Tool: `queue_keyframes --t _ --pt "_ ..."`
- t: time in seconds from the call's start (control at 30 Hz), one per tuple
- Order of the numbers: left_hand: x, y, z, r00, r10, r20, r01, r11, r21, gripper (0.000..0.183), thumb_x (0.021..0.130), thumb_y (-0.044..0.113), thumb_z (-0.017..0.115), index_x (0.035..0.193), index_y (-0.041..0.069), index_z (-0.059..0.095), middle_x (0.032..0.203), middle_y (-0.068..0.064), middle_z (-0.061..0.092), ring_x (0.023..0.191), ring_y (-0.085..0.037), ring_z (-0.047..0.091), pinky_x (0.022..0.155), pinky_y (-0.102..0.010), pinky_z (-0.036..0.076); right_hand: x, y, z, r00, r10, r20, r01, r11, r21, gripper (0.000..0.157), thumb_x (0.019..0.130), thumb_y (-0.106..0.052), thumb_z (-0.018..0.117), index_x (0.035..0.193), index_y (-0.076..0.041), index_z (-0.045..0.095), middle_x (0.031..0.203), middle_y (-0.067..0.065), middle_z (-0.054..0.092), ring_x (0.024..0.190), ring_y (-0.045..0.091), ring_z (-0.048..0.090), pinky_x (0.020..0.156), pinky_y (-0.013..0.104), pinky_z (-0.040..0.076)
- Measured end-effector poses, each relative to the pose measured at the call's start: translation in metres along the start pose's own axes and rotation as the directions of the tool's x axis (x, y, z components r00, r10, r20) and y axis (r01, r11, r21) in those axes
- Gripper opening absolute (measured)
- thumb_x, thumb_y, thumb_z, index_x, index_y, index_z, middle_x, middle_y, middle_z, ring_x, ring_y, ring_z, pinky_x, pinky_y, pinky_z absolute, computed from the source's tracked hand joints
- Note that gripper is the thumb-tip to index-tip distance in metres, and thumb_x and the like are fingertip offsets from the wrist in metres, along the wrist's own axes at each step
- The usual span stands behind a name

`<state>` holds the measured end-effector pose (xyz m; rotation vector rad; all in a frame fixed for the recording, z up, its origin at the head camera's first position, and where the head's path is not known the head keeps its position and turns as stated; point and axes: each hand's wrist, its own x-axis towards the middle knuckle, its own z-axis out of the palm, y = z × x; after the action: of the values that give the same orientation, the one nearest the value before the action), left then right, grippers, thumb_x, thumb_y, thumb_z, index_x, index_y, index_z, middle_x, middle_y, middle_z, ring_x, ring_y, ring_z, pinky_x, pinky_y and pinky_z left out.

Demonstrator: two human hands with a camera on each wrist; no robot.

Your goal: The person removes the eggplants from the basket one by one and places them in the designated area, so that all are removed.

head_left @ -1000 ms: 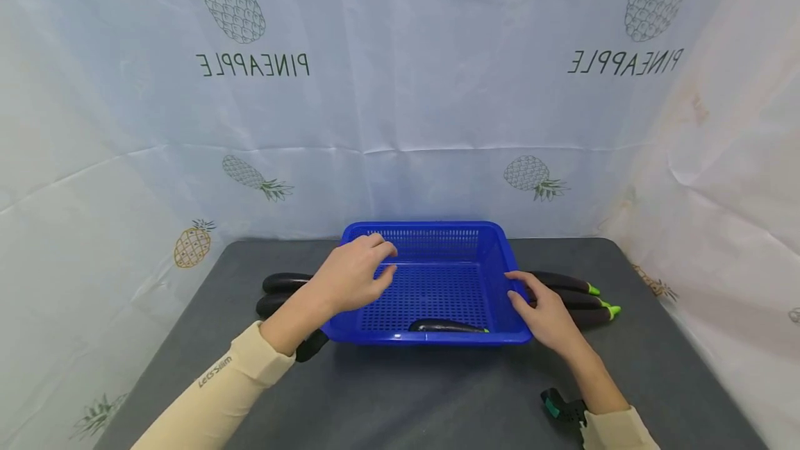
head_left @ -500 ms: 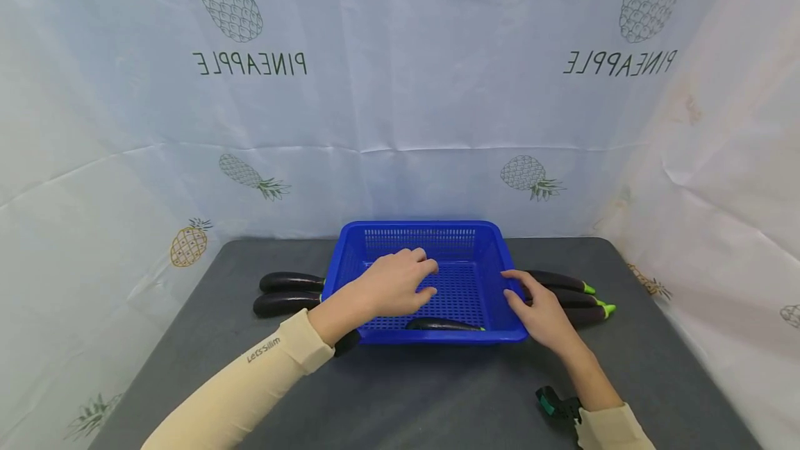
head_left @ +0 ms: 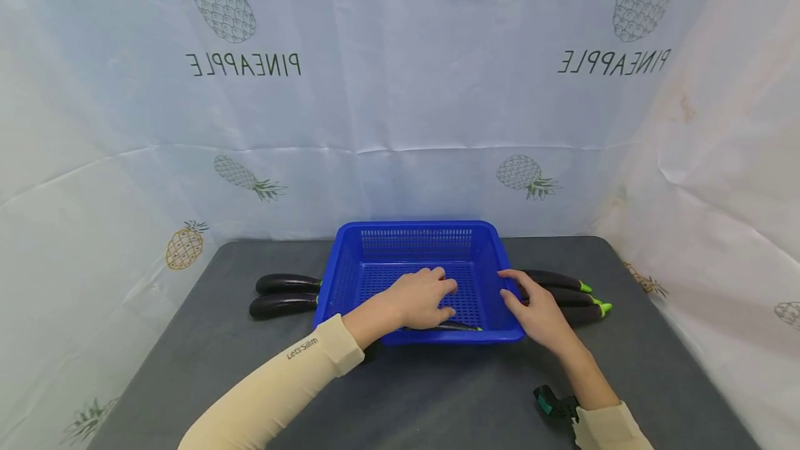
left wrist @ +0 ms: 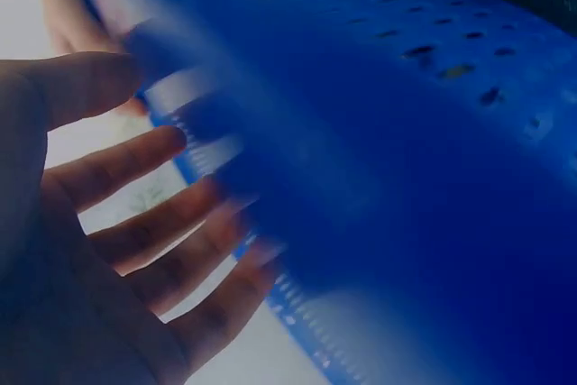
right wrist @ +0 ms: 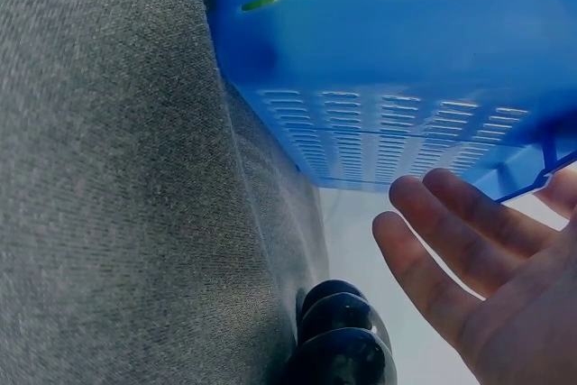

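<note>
A blue slotted plastic basket [head_left: 350,255] stands on the dark table in the head view. An eggplant [head_left: 462,326] lies along its near wall, partly hidden behind my left hand [head_left: 417,298]. That hand is over the basket, palm down, fingers apart and holding nothing in the left wrist view. My right hand [head_left: 539,311] holds the basket's right rim, with several fingers [right wrist: 469,223] outside the wall in the right wrist view. Beside it lie three eggplants [head_left: 578,315], green stems pointing right. Two more eggplants [head_left: 284,305] are left of the basket.
The dark grey table [head_left: 425,401] extends in front of the basket. Behind it hangs a pale curtain [head_left: 400,103] with pineapple prints. A black wrist device [head_left: 550,401] sits on the right wrist.
My left hand has moved right and toward the near side over the basket, now covering part of the eggplant inside. The right hand has stayed at the rim.
</note>
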<state>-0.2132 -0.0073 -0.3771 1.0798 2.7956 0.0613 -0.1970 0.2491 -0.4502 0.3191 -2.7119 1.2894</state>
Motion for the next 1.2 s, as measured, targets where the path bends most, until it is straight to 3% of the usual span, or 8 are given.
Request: queue_keyframes --t 0.3,0.57,0.7,1.0,1.2 --pt "0.014 0.002 0.016 0.998 -0.046 0.043 0.047 0.999 -0.022 0.041 0.098 0.039 0.067 0.136 0.022 0.064 0.122 -0.002 0.060 0.103 -0.020 0.061 0.077 -0.038 0.056 0.001 0.000 -0.001 1.000 -0.005 -0.002 0.005 1.000 0.003 0.040 0.105 -0.022 0.057 0.142 -0.007 0.052 0.137 0.028 0.057 0.103 0.036 0.067 0.080 0.052 0.059" --pt "0.026 0.002 0.024 0.992 -0.102 0.078 0.107 0.992 -0.064 0.042 0.094 0.041 0.073 0.131 0.024 0.066 0.125 -0.001 0.060 0.108 -0.021 0.061 0.086 -0.045 0.055 0.002 0.002 -0.001 1.000 -0.001 0.001 0.001 1.000 0.001 0.040 0.105 -0.023 0.057 0.142 -0.008 0.052 0.138 0.028 0.056 0.105 0.038 0.067 0.082 0.053 0.058" --pt "0.031 0.003 0.029 0.989 -0.097 0.111 0.106 0.991 -0.080 0.044 0.091 0.041 0.076 0.131 0.025 0.066 0.125 0.000 0.060 0.111 -0.021 0.061 0.088 -0.044 0.054 0.002 0.002 0.000 1.000 0.001 0.000 -0.001 1.000 -0.002 0.040 0.105 -0.023 0.057 0.142 -0.009 0.052 0.138 0.027 0.056 0.105 0.037 0.067 0.083 0.054 0.058" --pt "0.038 0.000 0.036 0.987 -0.044 0.157 0.049 0.998 -0.027 0.034 0.091 0.033 0.078 0.124 0.026 0.069 0.121 0.003 0.061 0.108 -0.016 0.061 0.086 -0.040 0.054 0.001 0.001 0.002 1.000 0.006 0.000 -0.006 1.000 -0.005 0.040 0.105 -0.023 0.057 0.142 -0.009 0.052 0.140 0.027 0.055 0.107 0.038 0.066 0.085 0.055 0.057" --pt "0.038 -0.002 0.039 0.987 -0.072 0.144 0.062 0.995 0.073 0.038 0.092 0.024 0.076 0.128 0.026 0.066 0.122 0.000 0.061 0.112 -0.021 0.059 0.088 -0.042 0.054 0.002 0.002 0.001 1.000 0.008 -0.001 -0.008 1.000 -0.004 0.040 0.105 -0.023 0.057 0.142 -0.009 0.052 0.141 0.027 0.054 0.106 0.038 0.066 0.083 0.054 0.058"
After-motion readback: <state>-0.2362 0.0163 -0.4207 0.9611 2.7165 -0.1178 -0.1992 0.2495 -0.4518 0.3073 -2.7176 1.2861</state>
